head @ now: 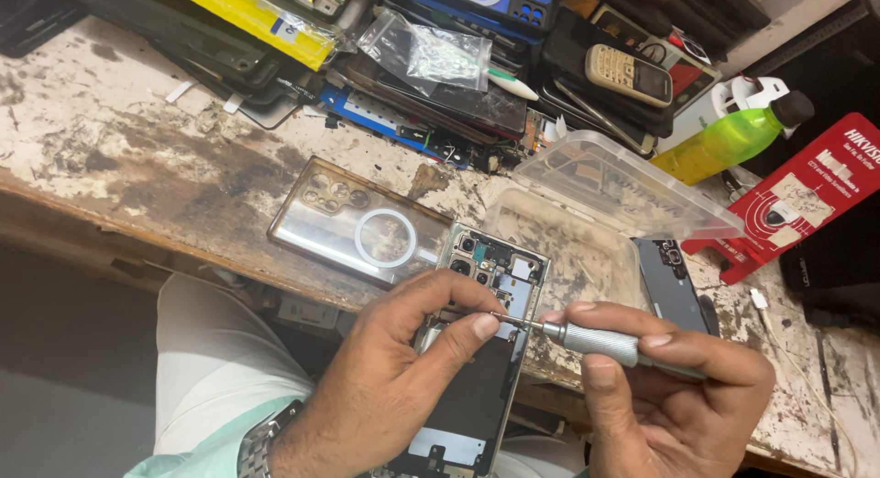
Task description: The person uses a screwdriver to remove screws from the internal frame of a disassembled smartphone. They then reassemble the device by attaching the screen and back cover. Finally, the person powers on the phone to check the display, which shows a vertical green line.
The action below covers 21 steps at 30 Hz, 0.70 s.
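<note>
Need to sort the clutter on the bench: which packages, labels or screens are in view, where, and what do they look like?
Red card pack: right edge, flat, red with white print.
Clear bag: top centre on the pile, crinkled.
Yellow pack: top left, long, plastic-wrapped.
Keypad phone: top right, beige, small dark screen.
Clear tub: centre right, lid ajar.

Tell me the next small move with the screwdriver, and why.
Probably seat the screwdriver tip squarely in the screw and turn. The right hand holds it nearly level, the left hand pinches its tip above the opened phone.
</note>
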Motion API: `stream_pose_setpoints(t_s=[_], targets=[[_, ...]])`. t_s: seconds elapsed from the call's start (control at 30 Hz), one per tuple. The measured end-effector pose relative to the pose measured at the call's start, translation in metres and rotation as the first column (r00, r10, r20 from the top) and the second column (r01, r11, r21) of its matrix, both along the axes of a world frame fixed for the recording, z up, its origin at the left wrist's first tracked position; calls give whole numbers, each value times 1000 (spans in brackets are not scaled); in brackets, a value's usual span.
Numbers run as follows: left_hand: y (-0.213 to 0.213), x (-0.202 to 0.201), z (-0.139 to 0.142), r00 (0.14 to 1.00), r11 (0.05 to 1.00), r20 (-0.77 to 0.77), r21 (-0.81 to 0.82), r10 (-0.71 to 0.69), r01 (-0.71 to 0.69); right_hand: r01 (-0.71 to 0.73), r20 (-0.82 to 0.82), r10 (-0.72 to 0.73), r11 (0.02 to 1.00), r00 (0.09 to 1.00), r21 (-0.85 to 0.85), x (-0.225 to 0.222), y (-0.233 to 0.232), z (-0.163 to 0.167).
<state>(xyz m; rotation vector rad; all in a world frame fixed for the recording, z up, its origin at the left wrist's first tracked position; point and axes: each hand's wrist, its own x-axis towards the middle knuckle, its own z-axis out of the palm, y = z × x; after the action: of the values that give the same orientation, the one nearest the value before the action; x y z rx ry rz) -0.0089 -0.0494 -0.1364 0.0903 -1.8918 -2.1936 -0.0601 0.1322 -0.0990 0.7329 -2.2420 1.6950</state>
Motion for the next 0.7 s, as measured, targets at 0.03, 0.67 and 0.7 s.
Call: stream_pose_setpoints(t_s=[0.03, 0.67, 0.7], targets=[[1, 0, 0, 1000, 1000, 1, 3, 2, -2, 4, -1, -4, 1000, 1000, 12, 0, 1, 0], [1, -2, 4, 995, 989, -99, -150, 2, -17, -167, -189, 182, 981, 965, 97, -39, -2, 17], [0, -2, 4, 998, 983, -68, -184, -14, 2, -194, -182, 213, 974, 960, 114, -39, -2, 15]])
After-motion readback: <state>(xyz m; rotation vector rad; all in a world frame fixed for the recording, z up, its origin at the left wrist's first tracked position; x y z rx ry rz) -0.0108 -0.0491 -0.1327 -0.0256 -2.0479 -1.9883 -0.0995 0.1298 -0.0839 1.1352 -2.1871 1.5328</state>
